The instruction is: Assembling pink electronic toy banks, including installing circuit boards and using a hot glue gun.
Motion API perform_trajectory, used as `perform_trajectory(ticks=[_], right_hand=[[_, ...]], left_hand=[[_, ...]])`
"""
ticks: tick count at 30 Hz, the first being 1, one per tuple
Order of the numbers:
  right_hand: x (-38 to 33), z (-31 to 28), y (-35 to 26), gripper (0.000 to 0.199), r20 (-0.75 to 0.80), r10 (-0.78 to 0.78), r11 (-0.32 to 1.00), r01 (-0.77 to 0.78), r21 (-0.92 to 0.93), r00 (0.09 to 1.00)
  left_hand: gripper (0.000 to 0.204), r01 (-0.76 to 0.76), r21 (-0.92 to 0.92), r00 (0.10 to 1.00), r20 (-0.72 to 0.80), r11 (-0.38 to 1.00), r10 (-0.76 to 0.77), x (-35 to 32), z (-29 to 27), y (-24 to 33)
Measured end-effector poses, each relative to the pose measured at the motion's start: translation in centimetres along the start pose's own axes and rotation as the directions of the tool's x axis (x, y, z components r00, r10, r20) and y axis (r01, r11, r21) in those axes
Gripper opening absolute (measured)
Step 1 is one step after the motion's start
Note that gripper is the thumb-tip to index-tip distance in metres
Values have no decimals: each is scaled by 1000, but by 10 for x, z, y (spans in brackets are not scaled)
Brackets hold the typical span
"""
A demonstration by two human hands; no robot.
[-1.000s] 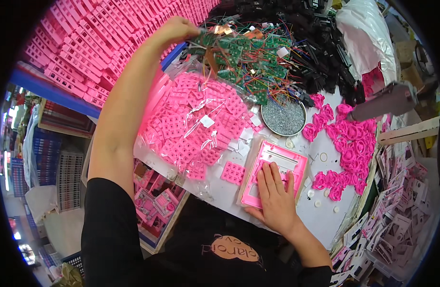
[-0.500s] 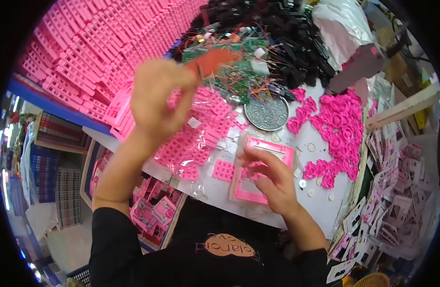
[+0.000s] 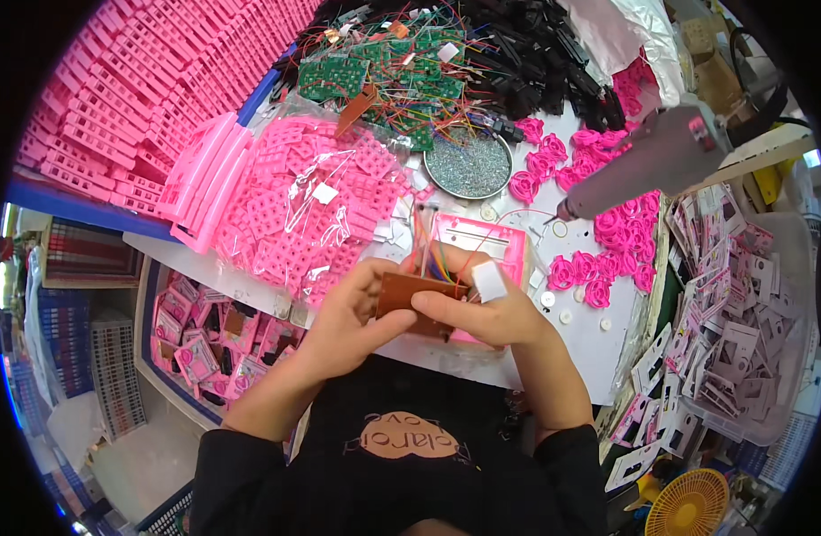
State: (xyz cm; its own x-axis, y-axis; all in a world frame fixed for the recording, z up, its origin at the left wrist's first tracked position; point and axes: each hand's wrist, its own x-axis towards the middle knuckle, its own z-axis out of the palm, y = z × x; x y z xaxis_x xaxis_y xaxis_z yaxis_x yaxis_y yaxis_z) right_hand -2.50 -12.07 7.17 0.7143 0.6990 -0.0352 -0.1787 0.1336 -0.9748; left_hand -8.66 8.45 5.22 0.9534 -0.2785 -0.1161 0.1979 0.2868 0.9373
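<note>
A circuit board [image 3: 396, 295] with a brown face and colored wires [image 3: 435, 265] at its far edge is held between both hands, above the near part of the table. My left hand [image 3: 343, 313] is closed on its left end, thumb along the lower edge. My right hand [image 3: 495, 314] is closed on its right end, thumb pressed on the brown face. A white square piece [image 3: 488, 280] shows by the right fingers; whether it hangs from a wire I cannot tell. Behind the board lies a pink plastic frame [image 3: 515, 250], partly hidden by the board and hands.
A dish of small metal screws [image 3: 469, 166] stands beyond the frame. Left lies a bag of pink button pads [image 3: 294, 214]; further back are green circuit boards [image 3: 335, 78] and black parts [image 3: 540, 62]. An electric screwdriver [image 3: 638, 161] hangs over pink rings [image 3: 607, 234] on the right.
My left hand has come down from above the bag to the middle. Both hands now hold the circuit board. The view has shifted, and the screwdriver appears nearer the table's middle.
</note>
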Motion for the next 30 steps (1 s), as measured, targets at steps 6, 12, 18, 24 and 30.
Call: perform_trajectory(ticks=[6, 12, 18, 24, 30], right_hand=[[-13, -14, 5, 18, -267, 139, 986, -107, 131, 954], [-26, -13, 26, 18, -345, 98, 962, 0, 274, 933], [-26, -13, 41, 17, -348, -76, 892, 219, 395, 935], [-34, -7, 35, 16, -523, -53, 998, 65, 6, 851], [-55, 5, 13, 21, -144, -455, 796, 329, -508, 879]], left_hand=[[27, 88, 89, 994, -67, 992, -83, -1, -15, 5], [30, 50, -95, 991, -116, 994, -61, 3, -20, -4], [39, -36, -245, 987, -158, 969, -4, 5, -19, -19], [42, -64, -347, 988, -153, 936, 11, 6, -25, -24], [49, -87, -271, 962, -272, 959, 11, 7, -14, -18]])
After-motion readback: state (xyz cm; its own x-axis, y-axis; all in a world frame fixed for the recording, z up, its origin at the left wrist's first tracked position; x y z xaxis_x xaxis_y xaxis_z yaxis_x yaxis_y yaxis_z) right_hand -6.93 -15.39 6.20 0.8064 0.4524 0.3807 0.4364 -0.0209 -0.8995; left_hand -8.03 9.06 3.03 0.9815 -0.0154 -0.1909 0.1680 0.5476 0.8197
